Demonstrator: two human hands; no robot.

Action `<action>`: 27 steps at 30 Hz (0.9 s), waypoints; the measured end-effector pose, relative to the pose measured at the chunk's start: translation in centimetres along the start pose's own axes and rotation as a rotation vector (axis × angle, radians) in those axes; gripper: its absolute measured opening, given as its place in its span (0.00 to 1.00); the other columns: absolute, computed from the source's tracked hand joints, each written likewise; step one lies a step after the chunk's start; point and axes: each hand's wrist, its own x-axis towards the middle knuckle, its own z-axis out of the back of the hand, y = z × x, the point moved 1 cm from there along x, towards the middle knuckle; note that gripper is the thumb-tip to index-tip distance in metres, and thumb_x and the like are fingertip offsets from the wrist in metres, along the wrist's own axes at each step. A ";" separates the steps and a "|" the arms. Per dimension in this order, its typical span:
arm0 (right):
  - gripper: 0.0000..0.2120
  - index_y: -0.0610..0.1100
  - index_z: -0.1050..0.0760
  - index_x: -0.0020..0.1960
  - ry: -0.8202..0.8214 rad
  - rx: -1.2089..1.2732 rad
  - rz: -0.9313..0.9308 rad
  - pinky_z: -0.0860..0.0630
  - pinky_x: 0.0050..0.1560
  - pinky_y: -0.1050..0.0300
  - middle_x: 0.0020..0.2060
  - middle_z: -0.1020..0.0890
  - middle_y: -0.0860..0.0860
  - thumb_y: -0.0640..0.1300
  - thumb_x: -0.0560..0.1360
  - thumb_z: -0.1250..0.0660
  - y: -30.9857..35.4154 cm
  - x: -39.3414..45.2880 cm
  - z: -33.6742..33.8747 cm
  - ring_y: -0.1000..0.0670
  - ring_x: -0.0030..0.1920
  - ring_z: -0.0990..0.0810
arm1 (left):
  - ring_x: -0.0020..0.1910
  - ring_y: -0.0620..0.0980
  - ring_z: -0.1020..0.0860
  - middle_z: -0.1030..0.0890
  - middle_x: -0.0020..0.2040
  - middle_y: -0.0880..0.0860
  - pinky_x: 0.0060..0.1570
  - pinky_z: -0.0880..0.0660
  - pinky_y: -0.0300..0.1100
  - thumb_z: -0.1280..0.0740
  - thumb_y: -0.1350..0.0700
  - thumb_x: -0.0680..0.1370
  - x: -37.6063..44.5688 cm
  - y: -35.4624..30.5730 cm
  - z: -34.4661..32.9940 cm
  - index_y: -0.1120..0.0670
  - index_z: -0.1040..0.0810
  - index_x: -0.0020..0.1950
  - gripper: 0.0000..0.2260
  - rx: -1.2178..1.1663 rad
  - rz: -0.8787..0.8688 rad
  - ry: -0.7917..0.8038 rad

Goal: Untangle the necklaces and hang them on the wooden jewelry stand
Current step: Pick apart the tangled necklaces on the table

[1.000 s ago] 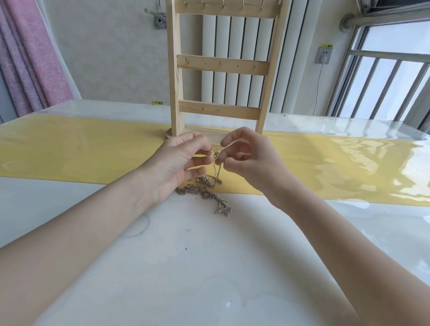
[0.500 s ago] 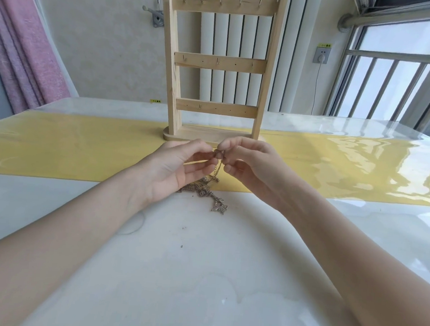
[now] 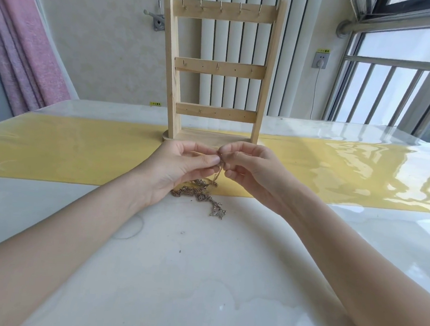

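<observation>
Left hand [image 3: 180,166] and right hand [image 3: 247,165] brought together just in front of the pale wooden jewelry stand [image 3: 220,70], fingertips nearly touching, each pinching the same raised bit of thin gold-coloured chain [image 3: 217,174]. Compared with 1 second ago: pinch point lifted higher and closer to the base of the stand, right fingers curled in tighter, a short run of chain now hanging taut below the fingers. Likely meaning: 1 strand or clasp being teased free from the knot, untangling still at an early stage, nothing hung yet.

Below the hands, on the near side of the stand: tangled heap of gold-coloured necklaces [image 3: 196,192] resting where the yellow table runner [image 3: 68,151] meets the glossy white tabletop [image 3: 199,277], with a small pendant [image 3: 217,212] trailing toward the camera. Number of necklaces in the heap not clear.

On the stand: 3 crossbars, small metal hooks [image 3: 221,6] along the top bar all bare.

Room for moving: open tabletop left, right and in front of the stand; a pink curtain [image 3: 25,45] far to its left, a window [image 3: 407,88] to its right, both well apart. Stand close behind the knuckles, so a risk of knocking it on an upward pull.
</observation>
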 end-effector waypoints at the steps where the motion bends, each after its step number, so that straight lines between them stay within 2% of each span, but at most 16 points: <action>1: 0.08 0.40 0.24 0.42 -0.009 -0.029 0.009 0.28 0.40 0.64 0.32 0.23 0.50 0.30 0.75 0.36 0.0 0.0 0.0 0.53 0.34 0.27 | 0.36 0.45 0.18 0.18 0.40 0.56 0.40 0.22 0.32 0.31 0.66 0.71 0.0 0.1 0.1 0.63 0.21 0.48 0.06 0.049 -0.019 -0.019; 4: 0.08 0.41 0.24 0.43 -0.068 -0.237 0.078 0.29 0.39 0.64 0.31 0.23 0.50 0.29 0.74 0.34 -0.1 -0.1 0.0 0.53 0.33 0.27 | 0.33 0.44 0.19 0.18 0.39 0.56 0.36 0.23 0.31 0.30 0.66 0.73 0.1 0.2 0.1 0.64 0.20 0.46 0.04 0.256 -0.097 -0.071; 6: 0.09 0.43 0.25 0.44 -0.089 -0.373 0.122 0.29 0.38 0.64 0.31 0.22 0.49 0.29 0.73 0.34 0.0 0.0 -0.1 0.50 0.37 0.26 | 0.33 0.45 0.19 0.18 0.37 0.56 0.36 0.23 0.32 0.29 0.64 0.73 0.2 0.3 0.1 0.62 0.19 0.43 0.01 0.394 -0.150 -0.092; 8: 0.11 0.44 0.27 0.44 -0.091 -0.437 0.122 0.31 0.38 0.63 0.32 0.22 0.47 0.29 0.72 0.34 0.1 0.0 -0.2 0.48 0.40 0.27 | 0.35 0.50 0.19 0.17 0.36 0.56 0.39 0.21 0.37 0.29 0.62 0.73 0.3 0.3 0.2 0.57 0.19 0.39 0.03 0.509 -0.197 -0.107; 10: 0.12 0.44 0.29 0.45 -0.076 -0.459 0.086 0.32 0.37 0.62 0.33 0.23 0.47 0.28 0.72 0.33 0.4 0.0 -0.1 0.47 0.41 0.28 | 0.33 0.47 0.20 0.17 0.34 0.52 0.37 0.23 0.35 0.29 0.61 0.73 0.2 0.2 0.0 0.54 0.19 0.38 0.05 0.573 -0.217 -0.095; 13: 0.13 0.43 0.30 0.47 0.005 -0.418 0.015 0.32 0.36 0.64 0.30 0.23 0.48 0.27 0.72 0.34 0.7 -0.1 0.2 0.47 0.39 0.28 | 0.30 0.41 0.23 0.19 0.32 0.48 0.31 0.28 0.30 0.29 0.62 0.73 0.0 0.2 -0.4 0.55 0.20 0.38 0.05 0.513 -0.177 -0.073; 17: 0.13 0.43 0.30 0.47 0.086 -0.429 0.004 0.32 0.35 0.65 0.29 0.25 0.49 0.26 0.72 0.35 0.8 -0.3 0.3 0.46 0.40 0.28 | 0.31 0.40 0.21 0.19 0.30 0.46 0.30 0.28 0.30 0.30 0.62 0.74 0.1 0.1 -0.2 0.55 0.21 0.39 0.05 0.331 -0.104 -0.091; 19: 0.12 0.43 0.28 0.47 0.085 -0.485 0.003 0.32 0.36 0.64 0.30 0.25 0.49 0.27 0.72 0.35 0.7 -0.2 0.2 0.47 0.41 0.28 | 0.31 0.39 0.21 0.19 0.30 0.46 0.30 0.28 0.30 0.31 0.62 0.75 0.1 -0.1 0.1 0.55 0.22 0.40 0.04 0.317 -0.123 -0.093; 23: 0.09 0.43 0.23 0.43 0.026 -0.599 0.000 0.33 0.36 0.65 0.32 0.22 0.49 0.29 0.73 0.36 0.7 -0.2 0.3 0.48 0.41 0.29 | 0.34 0.39 0.21 0.20 0.37 0.52 0.32 0.26 0.31 0.34 0.63 0.77 0.1 0.0 -0.2 0.55 0.24 0.41 0.06 0.411 -0.198 -0.032; 27: 0.09 0.41 0.22 0.39 -0.022 -0.563 0.014 0.32 0.38 0.65 0.32 0.22 0.49 0.32 0.75 0.35 0.7 -0.2 0.5 0.51 0.39 0.28 | 0.33 0.39 0.21 0.20 0.39 0.52 0.33 0.24 0.32 0.36 0.64 0.78 0.2 0.1 -0.4 0.55 0.27 0.41 0.07 0.444 -0.256 -0.035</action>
